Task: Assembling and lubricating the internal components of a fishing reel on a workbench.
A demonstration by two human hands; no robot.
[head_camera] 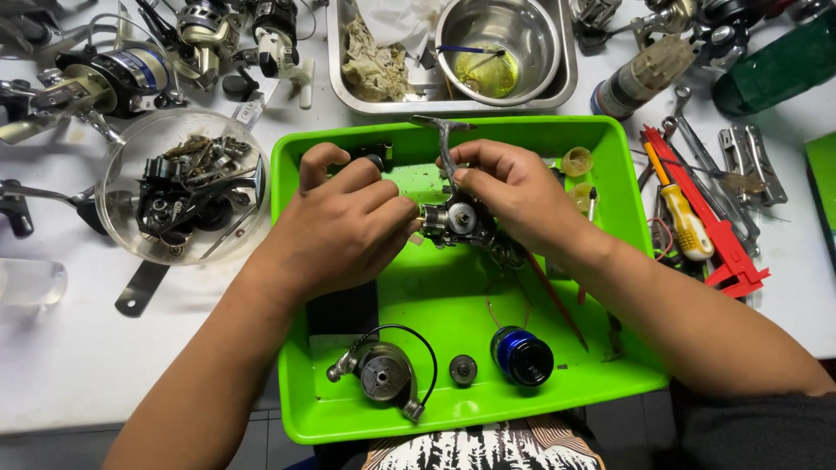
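White tag (250, 110) beside clear bowl (131, 148); dark-green package (775, 65) top right.

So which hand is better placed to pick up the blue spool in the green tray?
Probably the right hand. The blue spool lies in the green tray on the right side, beneath the right forearm. The left hand is farther away, touching the reel body.

One bright green tray (453, 418) sits nearest, with two hands over it, the left hand (344, 228) and the right hand (509, 187), both on one stripped reel body (460, 219). Near in the tray lie one rotor with its bail wire (383, 372), one small round cap (463, 370) and one blue spool (522, 355). Far off stands one steel bowl (498, 48); left, one clear bowl of parts (185, 187); right, one yellow-handled screwdriver (684, 218).
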